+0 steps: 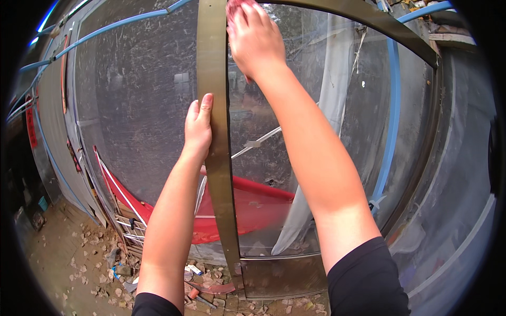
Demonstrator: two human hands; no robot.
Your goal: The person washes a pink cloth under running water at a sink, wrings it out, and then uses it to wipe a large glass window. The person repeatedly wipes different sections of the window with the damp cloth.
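A metal door frame with a glass pane stands before me. My left hand holds the left edge of the upright stile, its thumb against the metal and its fingers partly hidden behind. High up, near the inner corner of the frame, my right hand presses a red cloth on the glass. Much of the cloth is covered by the hand, and its top is cut off by the picture's rim. A brown lower panel sits under the glass.
Red sheeting and white cords hang behind the door. Blue pipes run across the upper left. Plastic sheeting covers the right side. Dry leaves, rubble and a hammer lie on the ground.
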